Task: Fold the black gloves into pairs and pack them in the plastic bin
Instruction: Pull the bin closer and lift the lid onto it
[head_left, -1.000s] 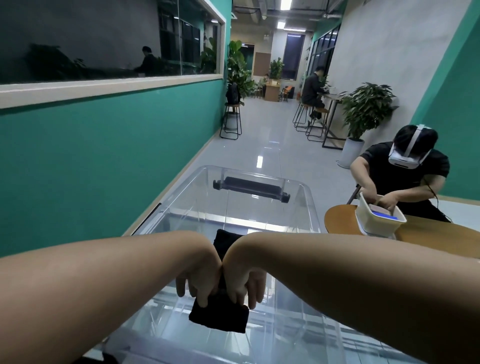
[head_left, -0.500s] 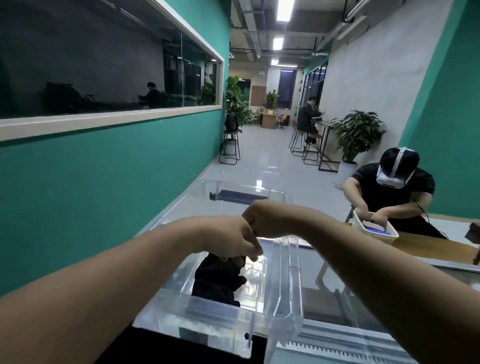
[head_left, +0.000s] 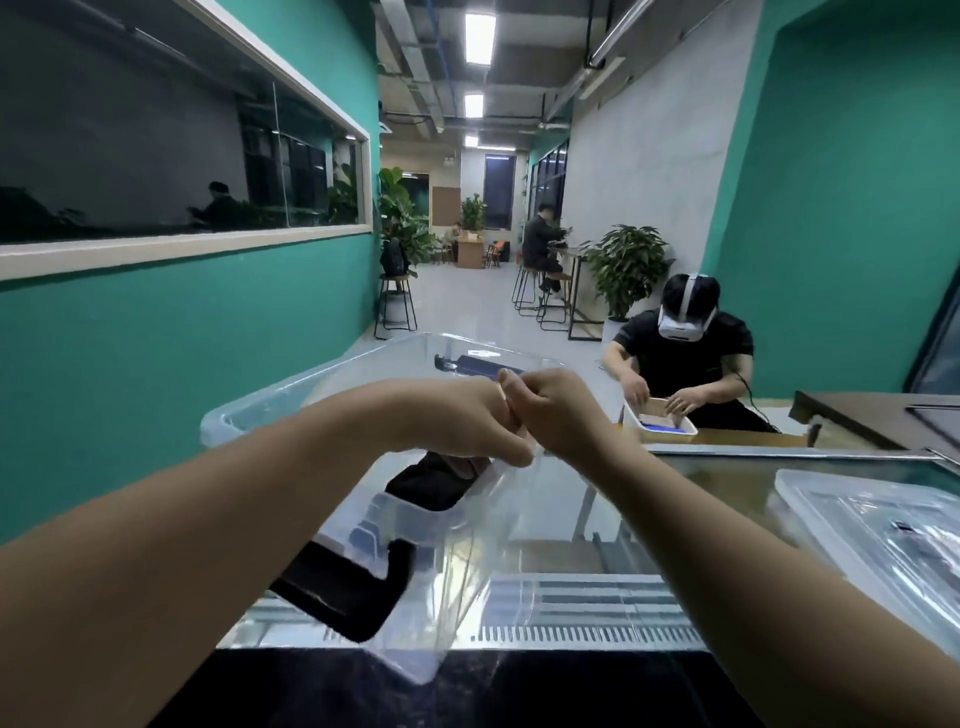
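The left hand and right hand sit knuckle to knuckle above the clear rectangular plastic bin, both with fingers curled under. The left hand's fingers reach down to the folded pair of black fabric gloves, but whether they still pinch it or have just let go I cannot tell, since the fingertips are hidden behind the hand. The right hand is closed too, and what it holds, if anything, is out of sight.

A second ago both hands gripped the dark bundle in mid-air over the bin. Half a second ago it was already down inside, and now it lies low in the bin, seen through the transparent wall, while the hands ride higher above it. I take this as the pair being delivered: the packing step for this bundle looks nearly complete, with only the release and withdrawal left.

The bin's black latch handle shows at the near end. A clear plastic lid rests on the bench to the right, well apart from the bin.
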